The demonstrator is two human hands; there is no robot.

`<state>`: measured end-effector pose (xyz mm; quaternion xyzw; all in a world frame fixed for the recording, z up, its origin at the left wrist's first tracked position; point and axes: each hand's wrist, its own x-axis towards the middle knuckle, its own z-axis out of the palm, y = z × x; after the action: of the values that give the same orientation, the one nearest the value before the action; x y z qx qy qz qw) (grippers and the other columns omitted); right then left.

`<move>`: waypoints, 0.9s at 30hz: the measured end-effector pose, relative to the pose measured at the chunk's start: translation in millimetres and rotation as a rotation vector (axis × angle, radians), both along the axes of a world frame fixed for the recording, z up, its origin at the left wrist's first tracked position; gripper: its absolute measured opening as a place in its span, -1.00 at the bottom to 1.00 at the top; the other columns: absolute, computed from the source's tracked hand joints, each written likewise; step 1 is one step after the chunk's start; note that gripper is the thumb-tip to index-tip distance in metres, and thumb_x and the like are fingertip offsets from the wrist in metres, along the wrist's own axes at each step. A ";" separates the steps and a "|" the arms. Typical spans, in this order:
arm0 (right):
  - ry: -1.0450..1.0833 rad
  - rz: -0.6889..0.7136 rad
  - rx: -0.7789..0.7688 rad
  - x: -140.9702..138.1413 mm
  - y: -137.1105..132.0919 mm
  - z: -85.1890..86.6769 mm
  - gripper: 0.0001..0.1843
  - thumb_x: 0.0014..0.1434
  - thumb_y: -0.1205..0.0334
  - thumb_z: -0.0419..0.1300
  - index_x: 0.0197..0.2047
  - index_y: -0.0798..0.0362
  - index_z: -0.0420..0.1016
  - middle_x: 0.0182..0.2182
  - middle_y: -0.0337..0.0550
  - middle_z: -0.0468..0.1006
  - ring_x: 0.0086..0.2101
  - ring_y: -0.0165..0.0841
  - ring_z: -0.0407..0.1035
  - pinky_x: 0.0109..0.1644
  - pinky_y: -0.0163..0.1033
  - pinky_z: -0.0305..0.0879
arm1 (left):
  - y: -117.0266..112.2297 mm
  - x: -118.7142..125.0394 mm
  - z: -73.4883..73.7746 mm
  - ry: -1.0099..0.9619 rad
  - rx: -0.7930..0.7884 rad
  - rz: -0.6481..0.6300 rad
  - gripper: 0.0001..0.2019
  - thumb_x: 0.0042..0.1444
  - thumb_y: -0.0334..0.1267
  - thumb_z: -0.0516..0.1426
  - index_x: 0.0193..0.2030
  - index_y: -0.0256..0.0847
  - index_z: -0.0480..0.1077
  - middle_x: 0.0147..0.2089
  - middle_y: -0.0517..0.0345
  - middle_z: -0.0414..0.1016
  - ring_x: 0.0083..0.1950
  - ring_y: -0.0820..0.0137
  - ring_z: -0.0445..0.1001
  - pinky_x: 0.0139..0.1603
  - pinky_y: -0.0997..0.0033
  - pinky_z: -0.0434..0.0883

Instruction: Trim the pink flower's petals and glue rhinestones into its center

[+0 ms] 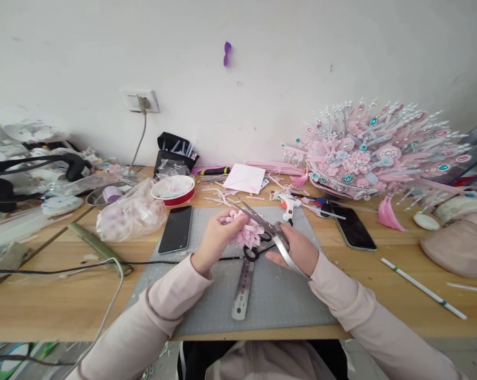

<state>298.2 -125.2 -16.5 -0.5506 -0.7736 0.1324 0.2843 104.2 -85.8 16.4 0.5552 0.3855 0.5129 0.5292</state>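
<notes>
My left hand is closed around a pink fabric flower, held just above the grey cutting mat. My right hand grips a pair of scissors by the black handles. The blades point up and left, over the top of the flower. A steel ruler lies on the mat under both hands. Both sleeves are pale pink.
A black phone lies left of the mat, another phone on the right. A white glue gun, a red-rimmed tub, a plastic bag and a large pink beaded headdress stand behind. A black cable crosses the left of the wooden table.
</notes>
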 end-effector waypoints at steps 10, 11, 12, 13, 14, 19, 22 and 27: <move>-0.062 0.024 0.015 2.8 -0.3 3.6 -0.48 -0.11 -0.07 0.23 -0.17 0.11 0.29 -0.26 0.02 0.45 -0.21 -0.15 0.38 -0.15 -0.09 0.30 | 4.0 -1.9 -1.5 0.047 0.015 0.046 -0.83 -0.17 -0.19 0.23 -0.56 -0.24 0.41 -0.57 0.27 0.41 -0.54 0.53 0.31 -0.53 0.58 0.22; -0.063 0.024 0.009 2.8 -0.4 3.6 -0.48 -0.10 -0.07 0.23 -0.17 0.11 0.29 -0.26 0.03 0.45 -0.22 -0.15 0.38 -0.15 -0.09 0.30 | 4.1 -2.1 -0.9 0.062 0.021 0.045 -0.84 -0.17 -0.20 0.23 -0.56 -0.24 0.41 -0.57 0.26 0.41 -0.54 0.53 0.31 -0.53 0.58 0.21; -0.064 0.022 0.002 2.9 -0.4 3.4 -0.48 -0.10 -0.08 0.22 -0.17 0.11 0.29 -0.26 0.03 0.45 -0.22 -0.15 0.38 -0.15 -0.09 0.31 | 4.1 -2.3 -0.3 0.074 0.028 0.044 -0.84 -0.16 -0.21 0.23 -0.56 -0.24 0.41 -0.57 0.26 0.41 -0.54 0.53 0.31 -0.53 0.58 0.21; -0.066 0.019 -0.005 2.9 -0.5 3.2 -0.48 -0.10 -0.08 0.22 -0.18 0.11 0.29 -0.26 0.03 0.45 -0.22 -0.14 0.38 -0.16 -0.09 0.31 | 4.2 -2.4 0.3 0.083 0.034 0.042 -0.85 -0.16 -0.21 0.23 -0.57 -0.25 0.41 -0.57 0.26 0.41 -0.54 0.52 0.31 -0.53 0.58 0.21; -0.068 0.012 -0.010 2.9 -0.6 2.9 -0.48 -0.11 -0.08 0.23 -0.18 0.10 0.30 -0.27 0.03 0.45 -0.23 -0.14 0.38 -0.18 -0.09 0.31 | 4.2 -2.5 0.7 0.089 0.038 0.041 -0.85 -0.16 -0.21 0.23 -0.57 -0.25 0.40 -0.57 0.26 0.41 -0.54 0.52 0.31 -0.53 0.57 0.20; -0.051 -0.010 -0.001 3.2 -1.3 2.5 -0.50 -0.13 -0.08 0.24 -0.20 0.08 0.31 -0.29 0.00 0.46 -0.25 -0.15 0.38 -0.21 -0.10 0.31 | 4.4 -2.6 0.6 0.105 0.034 0.036 -0.83 -0.17 -0.19 0.23 -0.58 -0.24 0.40 -0.58 0.26 0.41 -0.54 0.51 0.32 -0.51 0.57 0.22; -0.036 -0.002 0.003 3.3 -1.5 3.3 -0.52 -0.12 -0.06 0.24 -0.21 0.07 0.31 -0.31 -0.02 0.45 -0.28 -0.17 0.38 -0.23 -0.12 0.30 | 4.7 -2.7 -0.3 0.093 0.025 0.015 -0.82 -0.16 -0.16 0.23 -0.55 -0.24 0.41 -0.56 0.25 0.43 -0.53 0.50 0.34 -0.50 0.56 0.24; -0.071 -0.016 -0.016 2.3 -1.7 4.5 -0.57 -0.11 -0.08 0.21 -0.30 0.08 0.30 -0.40 -0.06 0.42 -0.37 -0.22 0.36 -0.32 -0.15 0.29 | 4.7 -2.8 -1.6 0.069 0.008 -0.002 -0.81 -0.16 -0.15 0.23 -0.56 -0.23 0.40 -0.57 0.26 0.41 -0.54 0.51 0.33 -0.52 0.57 0.22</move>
<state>300.5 -126.9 -12.0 -0.5635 -0.7775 0.1166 0.2536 101.4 -81.1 14.8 0.5751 0.4009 0.4945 0.5138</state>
